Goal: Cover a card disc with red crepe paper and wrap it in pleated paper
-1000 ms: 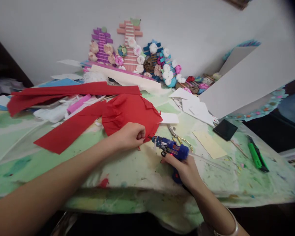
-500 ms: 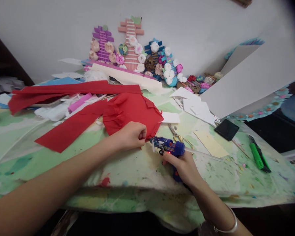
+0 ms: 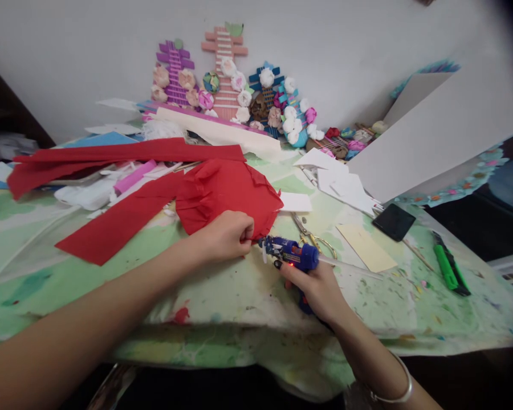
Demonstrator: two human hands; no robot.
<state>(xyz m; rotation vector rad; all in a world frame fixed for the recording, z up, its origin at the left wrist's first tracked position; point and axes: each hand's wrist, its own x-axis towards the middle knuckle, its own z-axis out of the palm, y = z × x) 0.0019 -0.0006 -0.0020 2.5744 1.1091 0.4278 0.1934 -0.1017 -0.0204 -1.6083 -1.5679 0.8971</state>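
Basically got a paint-stained cloth spread underneath, probably to catch mess. Got gathered red crepe paper lying mid-cloth, pinched narrowly at its near edge by the left hand, likely for steadiness. Gripping a glue gun snugly in the right hand, pointed towards that edge, presumably for accuracy. Parked scissors just beyond, maybe for easy reach.
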